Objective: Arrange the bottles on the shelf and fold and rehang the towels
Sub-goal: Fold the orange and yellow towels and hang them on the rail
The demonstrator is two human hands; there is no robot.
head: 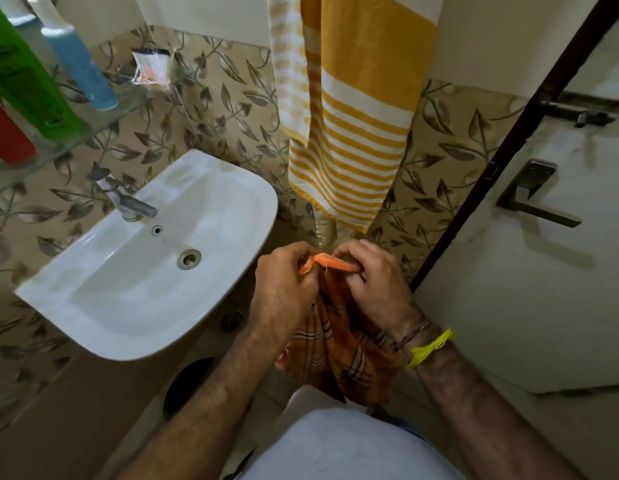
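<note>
1. Hands first: my left hand and my right hand were close together in front of me, just right of the sink, each pinching the top edge of the orange checked towel between thumb and curled fingers.
2. That towel's edge ran as a short band between my two grips, and the rest of it hung bunched below my wrists.
3. A yellow striped towel hung on the wall straight ahead, above my hands and apart from them.
4. On the glass shelf at upper left stood a red bottle, a green bottle and a blue bottle, side by side; I could not see their contents.
5. A small clear packet lay at the far end of that shelf.
6. The sink held nothing but its drain, with the tap at its back rim.
7. The door with its handle was on my right.
</note>
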